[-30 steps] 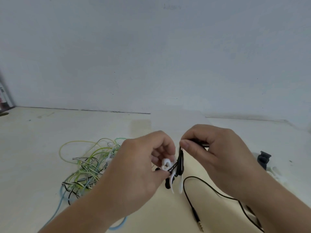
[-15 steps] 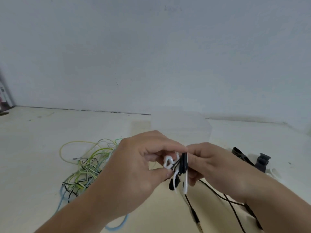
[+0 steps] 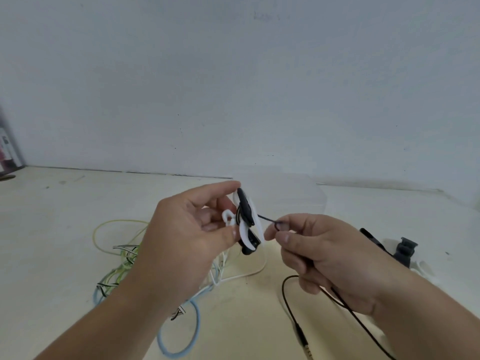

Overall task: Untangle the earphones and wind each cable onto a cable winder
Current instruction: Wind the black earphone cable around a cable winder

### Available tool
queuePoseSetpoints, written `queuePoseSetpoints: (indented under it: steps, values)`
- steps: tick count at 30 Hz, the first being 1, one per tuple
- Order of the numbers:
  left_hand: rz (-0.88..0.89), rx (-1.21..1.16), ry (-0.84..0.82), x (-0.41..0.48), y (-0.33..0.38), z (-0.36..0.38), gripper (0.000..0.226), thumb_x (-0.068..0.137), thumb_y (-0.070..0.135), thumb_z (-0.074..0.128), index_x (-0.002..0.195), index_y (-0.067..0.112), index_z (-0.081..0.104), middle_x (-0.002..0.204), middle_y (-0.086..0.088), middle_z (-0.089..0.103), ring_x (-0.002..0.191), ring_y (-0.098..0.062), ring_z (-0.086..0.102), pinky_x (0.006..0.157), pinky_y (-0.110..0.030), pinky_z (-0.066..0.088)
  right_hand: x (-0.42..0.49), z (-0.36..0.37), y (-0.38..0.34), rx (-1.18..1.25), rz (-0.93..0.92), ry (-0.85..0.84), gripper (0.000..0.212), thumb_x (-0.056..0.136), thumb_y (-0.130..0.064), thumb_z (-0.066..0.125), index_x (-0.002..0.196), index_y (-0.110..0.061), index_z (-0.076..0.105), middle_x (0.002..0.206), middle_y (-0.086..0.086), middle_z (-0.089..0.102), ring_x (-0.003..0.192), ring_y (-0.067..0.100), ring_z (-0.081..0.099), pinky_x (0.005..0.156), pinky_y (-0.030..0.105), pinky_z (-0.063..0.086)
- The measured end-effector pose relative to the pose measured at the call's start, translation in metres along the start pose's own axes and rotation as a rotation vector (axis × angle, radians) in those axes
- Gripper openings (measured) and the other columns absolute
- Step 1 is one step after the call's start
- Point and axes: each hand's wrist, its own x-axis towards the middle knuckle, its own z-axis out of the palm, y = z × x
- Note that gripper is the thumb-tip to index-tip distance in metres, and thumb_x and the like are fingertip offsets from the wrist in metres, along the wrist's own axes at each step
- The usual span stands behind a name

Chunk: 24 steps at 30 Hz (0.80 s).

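The white cable winder (image 3: 243, 231), partly wound with black cable (image 3: 265, 218), is pinched by the left hand (image 3: 187, 237) above the table (image 3: 52, 229). The black cable is pinched by the right hand (image 3: 319, 253). If pulled too hard, the loops could be tugged off.

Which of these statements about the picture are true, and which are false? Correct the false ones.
1. The left hand holds a white winder with dark cable wrapped on it. True.
2. The right hand lies flat on the table. False: it is raised and pinches the black cable beside the winder.
3. A tangle of cables lies on the table by the left hand. True.
4. The plug is wound onto the winder. False: it lies loose, low down near the right forearm.
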Motion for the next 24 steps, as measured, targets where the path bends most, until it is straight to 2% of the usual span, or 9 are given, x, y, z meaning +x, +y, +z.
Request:
queuePoseSetpoints:
  steps: [2, 5, 7, 10, 12, 14, 17, 21, 24]
  values:
    - [0.011, -0.008, 0.035, 0.001, 0.001, -0.002, 0.056, 0.063, -0.017, 0.077, 0.111, 0.01, 0.071, 0.073, 0.002, 0.063, 0.068, -0.009, 0.067, 0.066, -0.016, 0.054, 0.0, -0.002, -0.001, 0.0, 0.026, 0.04, 0.012, 0.1, -0.011, 0.052, 0.093, -0.01, 0.061, 0.053, 0.005, 0.042, 0.036, 0.012, 0.022, 0.039, 0.023, 0.031]
    - [0.018, 0.034, 0.089, 0.001, 0.002, -0.004, 0.053, 0.073, -0.025, 0.067, 0.112, 0.012, 0.071, 0.072, 0.004, 0.062, 0.067, -0.008, 0.067, 0.065, -0.014, 0.053, 0.0, -0.004, 0.001, -0.127, 0.022, 0.053, 0.021, 0.1, -0.014, 0.054, 0.084, -0.012, 0.067, 0.057, 0.006, 0.048, 0.04, 0.015, 0.032, 0.044, 0.027, 0.04]
    - [0.025, 0.056, 0.126, 0.001, 0.003, -0.005, 0.053, 0.075, -0.024, 0.067, 0.113, 0.012, 0.071, 0.073, 0.005, 0.062, 0.068, -0.008, 0.067, 0.067, -0.015, 0.053, 0.001, -0.004, 0.004, -0.247, 0.018, 0.026, 0.028, 0.1, -0.017, 0.054, 0.079, -0.014, 0.073, 0.062, 0.005, 0.055, 0.049, 0.017, 0.049, 0.058, 0.033, 0.052]
    - [0.029, 0.086, 0.198, 0.003, 0.003, -0.007, 0.051, 0.075, -0.02, 0.069, 0.113, 0.014, 0.07, 0.072, 0.007, 0.063, 0.069, -0.007, 0.068, 0.068, -0.013, 0.052, 0.0, -0.006, 0.004, -0.335, 0.032, 0.044, 0.033, 0.101, -0.016, 0.053, 0.076, -0.013, 0.074, 0.064, 0.0, 0.059, 0.062, 0.014, 0.062, 0.073, 0.034, 0.053]
    - [0.027, 0.127, 0.242, 0.003, 0.002, -0.008, 0.05, 0.076, -0.017, 0.071, 0.113, 0.016, 0.07, 0.072, 0.008, 0.064, 0.07, -0.006, 0.071, 0.069, -0.011, 0.052, 0.0, -0.01, 0.003, -0.369, 0.029, 0.12, 0.035, 0.102, -0.013, 0.05, 0.076, -0.01, 0.074, 0.059, -0.001, 0.055, 0.056, 0.013, 0.055, 0.066, 0.031, 0.049]
    - [0.018, 0.165, 0.284, 0.004, 0.001, -0.009, 0.05, 0.076, -0.016, 0.072, 0.113, 0.018, 0.07, 0.072, 0.008, 0.064, 0.07, -0.005, 0.072, 0.067, -0.009, 0.051, -0.001, -0.015, 0.0, -0.325, 0.027, 0.192, 0.034, 0.103, -0.013, 0.048, 0.081, -0.007, 0.073, 0.053, -0.002, 0.043, 0.049, 0.014, 0.038, 0.054, 0.029, 0.036]
    - [0.008, 0.197, 0.354, 0.005, 0.001, -0.012, 0.049, 0.077, -0.013, 0.075, 0.114, 0.019, 0.071, 0.074, 0.01, 0.065, 0.071, -0.003, 0.071, 0.063, -0.007, 0.05, -0.005, -0.021, -0.006, -0.216, -0.007, 0.222, 0.024, 0.1, -0.015, 0.053, 0.086, -0.01, 0.072, 0.051, -0.003, 0.035, 0.05, 0.015, 0.023, 0.052, 0.029, 0.021]
    - [0.004, 0.182, 0.429, 0.007, 0.001, -0.017, 0.049, 0.077, -0.007, 0.077, 0.117, 0.021, 0.07, 0.071, 0.016, 0.065, 0.069, 0.0, 0.071, 0.065, -0.008, 0.051, -0.012, -0.021, -0.012, -0.298, -0.06, 0.128, 0.015, 0.089, -0.02, 0.067, 0.079, -0.011, 0.071, 0.052, -0.002, 0.033, 0.052, 0.019, 0.021, 0.056, 0.037, 0.017]
    - [-0.006, 0.184, 0.435, 0.006, 0.0, -0.016, 0.048, 0.077, -0.005, 0.078, 0.117, 0.021, 0.07, 0.072, 0.015, 0.066, 0.069, 0.001, 0.071, 0.066, -0.01, 0.051, -0.011, -0.017, -0.009, -0.56, -0.044, 0.052, 0.021, 0.094, -0.031, 0.063, 0.078, -0.022, 0.073, 0.059, 0.003, 0.04, 0.057, 0.021, 0.032, 0.057, 0.037, 0.026]
